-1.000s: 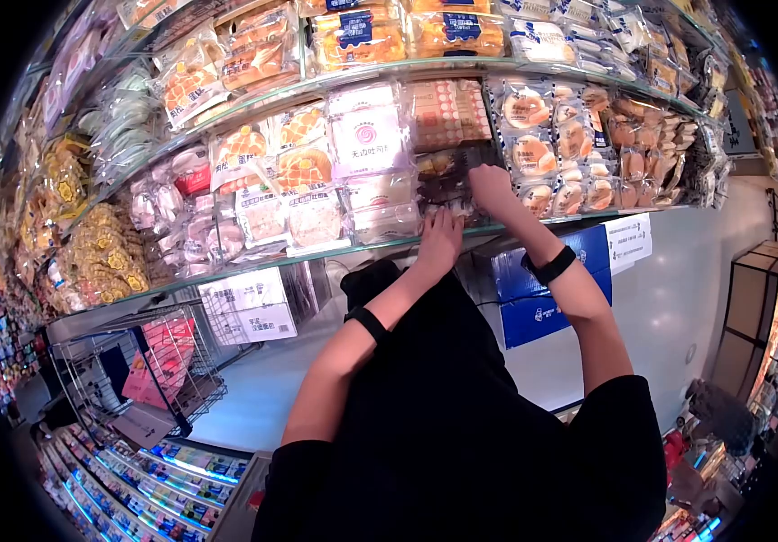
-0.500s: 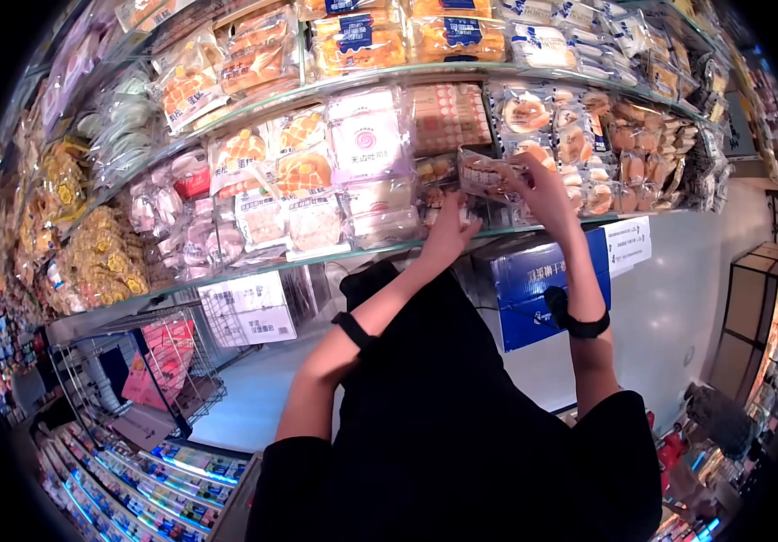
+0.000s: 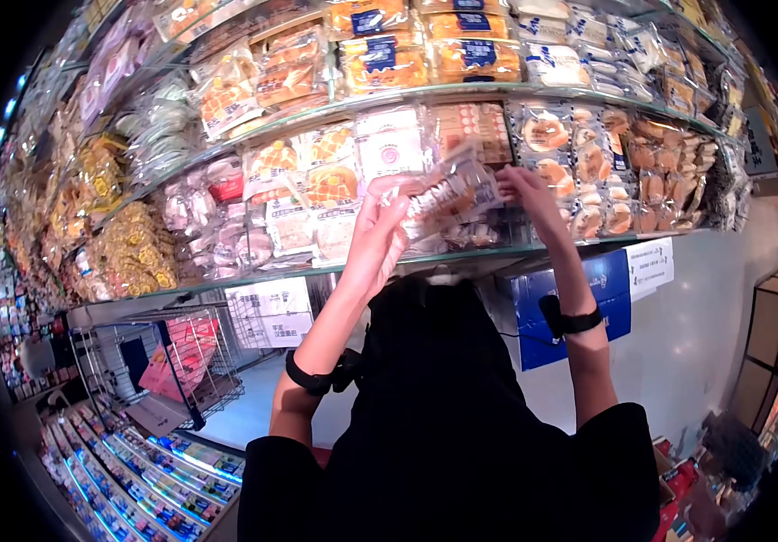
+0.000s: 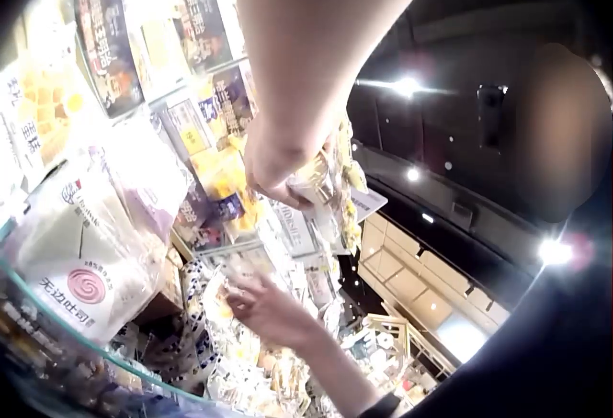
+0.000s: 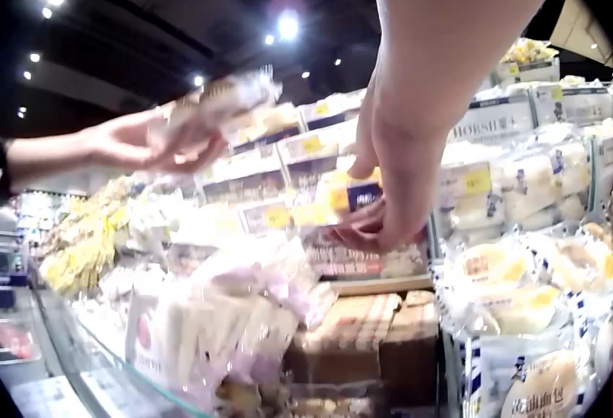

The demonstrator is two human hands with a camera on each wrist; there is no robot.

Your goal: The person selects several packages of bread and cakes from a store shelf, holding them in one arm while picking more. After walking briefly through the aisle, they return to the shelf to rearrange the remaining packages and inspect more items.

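Observation:
My left hand (image 3: 380, 235) grips a clear-wrapped packet of baked goods (image 3: 452, 194), raised and tilted over the glass shelf. The right wrist view shows the same packet (image 5: 225, 97) up in the air, with the left hand's fingers (image 5: 192, 155) under it. Beside the packet's right end is my right hand (image 3: 533, 199). Its fingers bend loosely and hold nothing; in the right wrist view a gap separates this hand (image 5: 397, 169) from the packet. Below lie dark-looking packets (image 3: 470, 237) at the shelf front, next to bags of white toast (image 3: 389, 149).
Packaged breads (image 3: 547, 131) fill the shelf to the right, and yellow-wrapped snacks (image 3: 131, 253) the left. A glass edge (image 3: 316, 273) runs along the front. Beneath it are a blue box (image 3: 569, 312) and paper signs (image 3: 271, 312). A wire cart (image 3: 217, 361) stands at lower left.
The packet, earlier lifted from the shelf by the right hand, is now higher and in the left hand. The left hand has moved up and left off the shelf; the right has let go.

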